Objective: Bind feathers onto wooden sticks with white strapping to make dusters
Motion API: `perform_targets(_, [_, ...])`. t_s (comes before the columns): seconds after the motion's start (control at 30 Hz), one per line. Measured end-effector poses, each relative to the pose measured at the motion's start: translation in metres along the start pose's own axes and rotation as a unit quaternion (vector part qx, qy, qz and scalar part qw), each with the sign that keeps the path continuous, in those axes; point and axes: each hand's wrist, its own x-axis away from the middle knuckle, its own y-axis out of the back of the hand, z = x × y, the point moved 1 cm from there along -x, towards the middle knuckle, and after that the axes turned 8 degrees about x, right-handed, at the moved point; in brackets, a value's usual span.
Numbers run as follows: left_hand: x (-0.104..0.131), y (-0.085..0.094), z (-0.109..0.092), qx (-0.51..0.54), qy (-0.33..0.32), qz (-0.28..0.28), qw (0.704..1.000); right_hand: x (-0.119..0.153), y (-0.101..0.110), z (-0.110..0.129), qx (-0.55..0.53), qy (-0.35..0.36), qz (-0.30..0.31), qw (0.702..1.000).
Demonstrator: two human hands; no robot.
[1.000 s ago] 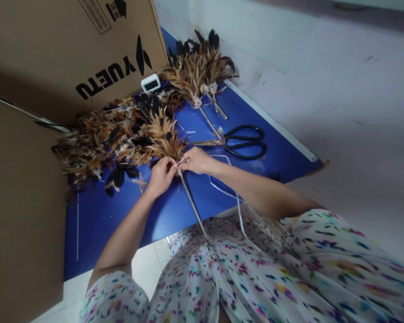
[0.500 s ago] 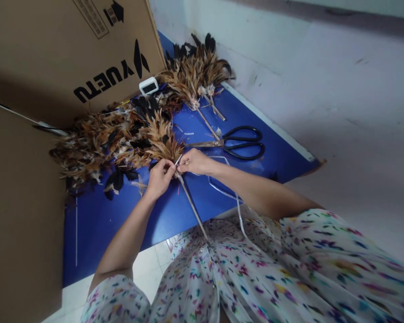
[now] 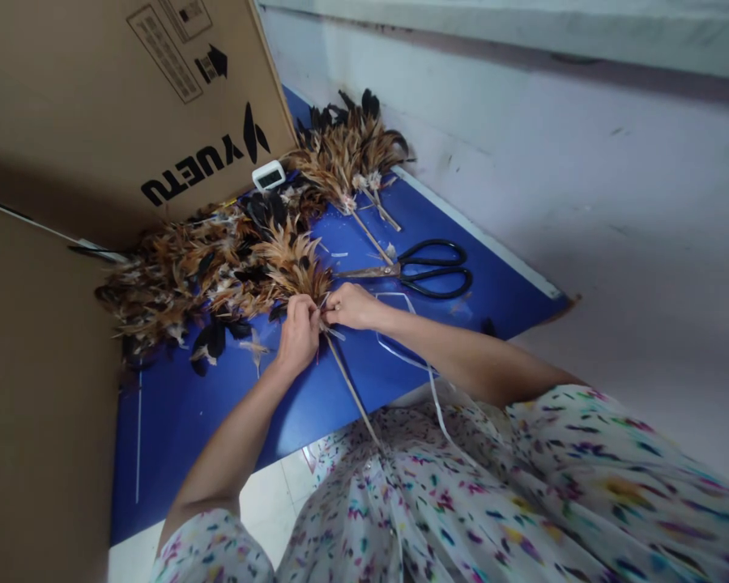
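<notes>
Fingers of the left hand (image 3: 297, 332) and right hand (image 3: 351, 306) pinch together on the neck of a feather duster (image 3: 295, 267), where a white strip (image 3: 422, 364) meets its thin stick (image 3: 352, 393). The duster lies on a blue table (image 3: 176, 405). Scissors (image 3: 428, 271) rest just beyond, near finished dusters (image 3: 346, 154) and a cardboard box (image 3: 115, 97).

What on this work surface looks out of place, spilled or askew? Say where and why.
Loose feathers and small white scraps lie strewn over the blue table beside the feather pile. The scissors lie open. The hands work tidily on one feather duster.
</notes>
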Motion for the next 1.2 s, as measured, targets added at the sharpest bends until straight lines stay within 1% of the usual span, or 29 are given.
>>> perform_targets(0.07, [-0.001, -0.003, 0.003, 0.018, 0.008, 0.001, 1.000, 0.000, 0.000, 0.000, -0.001, -0.007, 0.001, 1.000])
perform_targets(0.17, [-0.004, -0.005, 0.005, 0.029, 0.051, 0.017, 0.998, 0.001, 0.002, 0.002, 0.006, -0.014, 0.004, 1.000])
perform_targets(0.23, [-0.007, -0.006, 0.005, 0.019, 0.071, 0.032, 0.997, 0.002, 0.005, 0.004, 0.030, -0.009, 0.011, 0.999])
perform_targets(0.37, [-0.012, -0.007, 0.001, -0.006, 0.071, 0.068, 0.995, 0.005, 0.014, 0.007, 0.092, 0.039, 0.043, 0.994])
perform_targets(0.43, [-0.014, -0.007, 0.000, -0.007, 0.069, 0.078, 0.995, 0.007, 0.019, 0.007, 0.109, 0.062, 0.046, 0.991])
perform_targets(0.5, [-0.015, -0.005, 0.000, 0.002, 0.063, 0.081, 0.995, 0.009, 0.025, 0.006, 0.126, 0.067, 0.032, 0.989])
perform_targets(0.6, [-0.017, -0.002, 0.000, 0.030, 0.058, 0.082, 0.995, 0.014, 0.034, 0.006, 0.138, 0.055, 0.006, 0.989])
perform_targets(0.77, [-0.017, 0.003, 0.004, 0.094, 0.092, 0.078, 0.988, 0.020, 0.048, 0.011, 0.136, 0.038, -0.030, 0.990])
perform_targets(0.93, [-0.016, 0.004, 0.009, 0.135, 0.119, 0.071, 0.981, 0.020, 0.052, 0.016, 0.136, 0.031, -0.058, 0.988])
perform_targets(1.03, [-0.016, 0.005, 0.012, 0.130, 0.109, 0.068, 0.983, 0.017, 0.052, 0.020, 0.137, 0.028, -0.064, 0.988])
perform_targets(1.2, [-0.017, 0.005, 0.011, 0.085, 0.057, 0.045, 0.994, 0.012, 0.047, 0.035, 0.138, 0.048, -0.054, 0.988])
